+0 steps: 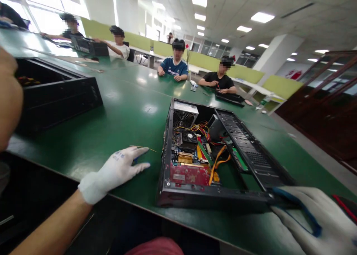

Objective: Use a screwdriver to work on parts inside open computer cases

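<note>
Resting flat on the green table (119,110), our left hand (118,168) lies spread in a white glove, fingers apart and holding nothing, near the table's front edge. A thin yellow tool (143,148) lies just beyond its fingertips; whether they touch it we cannot tell. Our right hand (315,219), also gloved, closes on the near right corner of the open case (212,199), though how tightly the fingers grip we cannot tell. The case sits toward the front edge, between the two hands, its inside showing a fan (182,118), a red card (189,174), orange cables (219,160) and a drive cage (248,150). To steady the case well, we judge that the grip should stay on the metal frame, clear of cables and boards, with the left hand kept flat as a brace. Blue printing marks the back of the left glove, too blurred to read; no other label is legible. Another case (55,95) stands near the left edge, and other people (175,65) sit along the far edge.
</note>
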Available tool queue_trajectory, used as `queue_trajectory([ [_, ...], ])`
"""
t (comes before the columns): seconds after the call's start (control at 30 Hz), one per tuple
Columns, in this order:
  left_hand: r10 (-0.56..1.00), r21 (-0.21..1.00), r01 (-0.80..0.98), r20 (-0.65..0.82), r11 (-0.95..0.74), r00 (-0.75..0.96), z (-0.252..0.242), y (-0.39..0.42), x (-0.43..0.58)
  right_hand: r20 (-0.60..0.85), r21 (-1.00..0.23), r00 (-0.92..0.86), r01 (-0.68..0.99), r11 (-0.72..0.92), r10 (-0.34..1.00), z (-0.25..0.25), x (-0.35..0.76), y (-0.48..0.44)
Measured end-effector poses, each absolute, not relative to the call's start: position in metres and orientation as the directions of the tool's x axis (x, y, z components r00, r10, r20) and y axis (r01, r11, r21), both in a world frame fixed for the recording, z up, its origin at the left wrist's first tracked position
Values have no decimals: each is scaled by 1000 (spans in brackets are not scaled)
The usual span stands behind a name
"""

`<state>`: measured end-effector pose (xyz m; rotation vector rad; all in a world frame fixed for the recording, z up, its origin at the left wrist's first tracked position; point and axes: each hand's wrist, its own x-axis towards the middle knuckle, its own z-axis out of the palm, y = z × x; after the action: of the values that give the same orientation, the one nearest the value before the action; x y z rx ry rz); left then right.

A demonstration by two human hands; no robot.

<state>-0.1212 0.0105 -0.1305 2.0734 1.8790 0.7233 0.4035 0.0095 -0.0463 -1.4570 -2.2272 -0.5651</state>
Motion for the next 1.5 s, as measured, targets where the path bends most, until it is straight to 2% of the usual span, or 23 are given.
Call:
queue_trajectory([
  [0.07,989,328,945,138,12,-60,-137,37,-130,503,72,-410,897,436,761,-44,400,7],
  [0.13,996,210,976,63,51,-66,-144,62,-134,491,33,-423,882,469,762,-40,396,3],
  [0.27,1000,131,991,1,20,-20,-147,91,-134,510,-8,-397,885,466,763,-37,388,0],
  [0.47,997,47,997,-42,-69,71,-142,90,-130,530,-1,-411,874,485,741,-40,384,-1],
  [0.57,996,57,997,-63,-57,60,-139,88,-130,542,37,-442,862,505,715,-38,382,-1],
  [0.67,1000,150,989,-11,4,-2,-116,85,-126,550,75,-465,855,513,694,-36,379,-1],
  [0.73,994,197,979,82,59,-76,-86,80,-119,557,97,-479,849,520,678,-35,377,-1],
  [0.9,962,272,962,269,-18,-58,3,69,-83,581,103,-482,843,528,656,-37,376,-2],
  [0.97,937,224,968,348,-116,32,28,79,-60,587,101,-480,842,529,652,-39,377,-3],
  [1.07,924,146,956,329,-256,197,48,117,-16,593,89,-471,845,528,653,-40,377,-3],
  [1.23,960,33,973,177,-227,218,52,208,48,605,74,-468,839,539,645,-40,375,-3],
  [1.3,966,17,977,159,-212,206,48,230,57,615,69,-464,837,543,637,-41,373,-3],
  [1.5,962,-18,974,154,-224,224,33,226,47,634,40,-450,831,555,628,-41,372,-3],
])
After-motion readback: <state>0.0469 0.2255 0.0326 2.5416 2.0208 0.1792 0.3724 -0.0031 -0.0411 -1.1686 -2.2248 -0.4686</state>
